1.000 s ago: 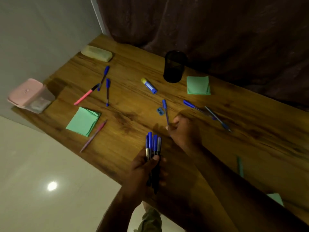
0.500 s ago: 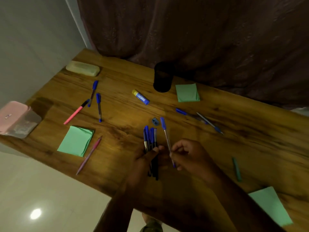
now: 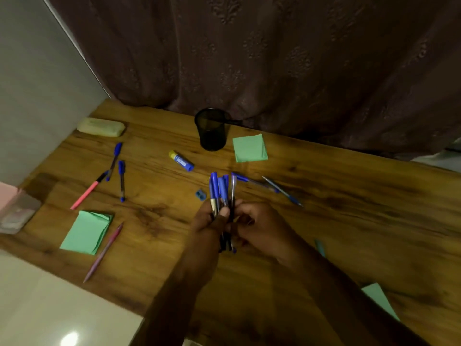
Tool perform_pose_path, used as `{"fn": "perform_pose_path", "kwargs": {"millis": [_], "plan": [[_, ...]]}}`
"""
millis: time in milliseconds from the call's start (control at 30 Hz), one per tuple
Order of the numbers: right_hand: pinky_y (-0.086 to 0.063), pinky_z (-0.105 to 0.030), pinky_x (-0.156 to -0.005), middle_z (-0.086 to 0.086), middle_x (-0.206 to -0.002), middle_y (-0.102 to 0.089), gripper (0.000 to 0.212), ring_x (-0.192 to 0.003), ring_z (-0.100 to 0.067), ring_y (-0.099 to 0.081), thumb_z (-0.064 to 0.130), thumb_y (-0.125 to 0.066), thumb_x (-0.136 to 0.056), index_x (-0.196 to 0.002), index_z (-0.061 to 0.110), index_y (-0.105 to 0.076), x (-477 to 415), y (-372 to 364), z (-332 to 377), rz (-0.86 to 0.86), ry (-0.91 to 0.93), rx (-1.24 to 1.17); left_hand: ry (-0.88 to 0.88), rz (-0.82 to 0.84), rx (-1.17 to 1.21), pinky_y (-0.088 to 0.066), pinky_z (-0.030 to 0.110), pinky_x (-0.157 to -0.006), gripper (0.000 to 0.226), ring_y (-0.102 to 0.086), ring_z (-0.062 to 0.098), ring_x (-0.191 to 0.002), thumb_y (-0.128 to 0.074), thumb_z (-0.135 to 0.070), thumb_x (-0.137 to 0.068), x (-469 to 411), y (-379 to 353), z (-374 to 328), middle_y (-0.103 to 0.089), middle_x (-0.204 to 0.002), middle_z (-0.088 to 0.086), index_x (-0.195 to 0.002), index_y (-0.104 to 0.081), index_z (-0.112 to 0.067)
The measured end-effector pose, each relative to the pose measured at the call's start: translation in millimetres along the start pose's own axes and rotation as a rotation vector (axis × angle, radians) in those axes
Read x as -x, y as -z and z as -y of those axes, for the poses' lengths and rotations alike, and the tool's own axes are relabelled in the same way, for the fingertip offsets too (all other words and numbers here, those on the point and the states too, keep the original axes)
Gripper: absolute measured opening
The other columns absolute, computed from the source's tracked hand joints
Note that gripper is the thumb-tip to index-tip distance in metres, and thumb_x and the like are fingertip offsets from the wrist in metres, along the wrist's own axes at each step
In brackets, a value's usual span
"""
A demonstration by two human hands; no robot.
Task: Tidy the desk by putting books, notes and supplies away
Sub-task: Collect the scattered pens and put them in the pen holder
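My left hand point(image 3: 209, 224) grips an upright bunch of blue-capped pens point(image 3: 220, 189) above the middle of the wooden desk point(image 3: 349, 221). My right hand point(image 3: 262, 228) presses against the bunch from the right, fingers closed on one pen at its edge. A black mesh pen cup point(image 3: 212, 129) stands behind the hands near the curtain. Loose on the desk lie two blue pens point(image 3: 119, 171), a pink pen point(image 3: 87, 192), a purple pen point(image 3: 103, 252), a glue stick point(image 3: 181, 161), a small blue sharpener point(image 3: 201, 194) and two more pens point(image 3: 272, 187) to the right.
Green sticky-note pads lie at the left point(image 3: 86, 232), behind the hands point(image 3: 249, 148) and at the near right point(image 3: 380, 299). A pale yellow case point(image 3: 101, 127) sits at the back left corner. A pink-lidded box point(image 3: 15, 209) sits at the desk's left edge. A dark curtain hangs behind.
My right hand picked a blue pen off the desk and brought it to the bunch in my left hand. The view tilted upward, showing more curtain.
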State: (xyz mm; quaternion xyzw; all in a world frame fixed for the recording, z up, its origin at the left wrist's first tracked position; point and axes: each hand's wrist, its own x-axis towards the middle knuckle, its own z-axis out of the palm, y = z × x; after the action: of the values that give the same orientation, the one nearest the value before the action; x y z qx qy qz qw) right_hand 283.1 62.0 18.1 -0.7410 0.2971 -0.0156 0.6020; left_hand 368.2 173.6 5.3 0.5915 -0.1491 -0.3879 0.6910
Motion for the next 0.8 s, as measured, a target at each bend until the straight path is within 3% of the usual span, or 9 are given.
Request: {"fn": "perform_pose_path", "kwargs": {"millis": [67, 133, 333, 433, 533, 600, 700, 800], "plan": [[-0.058, -0.026, -0.058, 0.007, -0.084, -0.074, 0.01, -0.066, -0.016, -0.074, 0.015, -0.07, -0.093, -0.102, 0.016, -0.075, -10, 3, 12, 0.008, 0.035, -0.038, -0.032, 0.025, -0.001, -0.051, 0.036, -0.054, 0.025, -0.058, 0.033, -0.066, -0.042, -0.015, -0.104, -9, 1, -11, -0.065, -0.09, 0.023, -0.119, -0.058, -0.005], [-0.056, -0.026, -0.058, 0.004, -0.082, -0.074, 0.009, -0.064, -0.016, -0.073, 0.013, -0.07, -0.093, -0.1, 0.013, -0.074, -26, 4, 23, 0.022, 0.067, -0.047, -0.051, 0.04, -0.014, -0.051, 0.036, -0.053, 0.026, -0.057, 0.031, -0.064, -0.041, -0.018, -0.105, -23, 3, -23, -0.062, -0.084, 0.02, -0.121, -0.056, -0.005], [-0.055, -0.03, -0.056, 0.002, -0.062, -0.069, 0.011, -0.057, -0.013, -0.067, 0.005, -0.071, -0.09, -0.086, 0.014, -0.069, -100, 17, 79, -0.11, 0.103, -0.005, -0.038, 0.097, -0.036, -0.049, 0.035, -0.07, 0.053, -0.059, 0.029, -0.083, -0.051, -0.029, -0.086, -117, 17, -78, -0.059, -0.102, 0.028, -0.129, -0.054, 0.001], [-0.058, -0.035, -0.059, -0.004, -0.064, -0.068, 0.02, -0.059, -0.018, -0.068, 0.004, -0.066, -0.093, -0.078, 0.017, -0.063, -140, 23, 108, -0.251, 0.065, 0.001, -0.197, 0.215, -0.167, -0.05, 0.025, -0.067, 0.031, -0.059, 0.015, -0.078, -0.048, -0.013, -0.099, -167, 27, -103, -0.058, -0.088, 0.015, -0.122, -0.055, 0.007], [-0.06, -0.04, -0.064, -0.006, -0.07, -0.069, 0.016, -0.063, -0.019, -0.069, 0.006, -0.06, -0.097, -0.083, 0.014, -0.065, -176, 31, 127, -0.35, 0.055, 0.038, -0.297, 0.279, -0.267, -0.048, 0.018, -0.062, 0.017, -0.06, 0.002, -0.07, -0.046, -0.004, -0.101, -210, 36, -122, -0.059, -0.083, 0.004, -0.11, -0.06, 0.002], [-0.061, -0.041, -0.065, -0.005, -0.07, -0.069, 0.015, -0.063, -0.019, -0.069, 0.011, -0.06, -0.098, -0.084, 0.013, -0.066, -193, 34, 135, -0.426, 0.045, 0.071, -0.335, 0.28, -0.329, -0.05, 0.025, -0.067, 0.016, -0.061, 0.01, -0.077, -0.051, -0.006, -0.099, -233, 38, -128, -0.061, -0.09, 0.012, -0.109, -0.062, 0.0], [-0.06, -0.038, -0.06, -0.005, -0.069, -0.067, 0.016, -0.059, -0.018, -0.066, 0.014, -0.057, -0.097, -0.084, 0.015, -0.065, -218, 35, 141, -0.507, -0.023, 0.109, -0.345, 0.285, -0.313, -0.054, 0.05, -0.08, 0.02, -0.065, 0.034, -0.09, -0.056, -0.013, -0.095, -265, 45, -125, -0.065, -0.101, 0.025, -0.112, -0.066, -0.008], [-0.057, -0.034, -0.056, -0.01, -0.078, -0.071, 0.012, -0.061, -0.019, -0.066, 0.016, -0.057, -0.097, -0.099, 0.011, -0.068, -243, 32, 134, -0.481, -0.097, 0.148, -0.328, 0.266, -0.314, -0.053, 0.044, -0.078, 0.015, -0.063, 0.025, -0.086, -0.056, -0.005, -0.096, -282, 54, -116, -0.065, -0.094, 0.019, -0.106, -0.067, -0.009]]}}
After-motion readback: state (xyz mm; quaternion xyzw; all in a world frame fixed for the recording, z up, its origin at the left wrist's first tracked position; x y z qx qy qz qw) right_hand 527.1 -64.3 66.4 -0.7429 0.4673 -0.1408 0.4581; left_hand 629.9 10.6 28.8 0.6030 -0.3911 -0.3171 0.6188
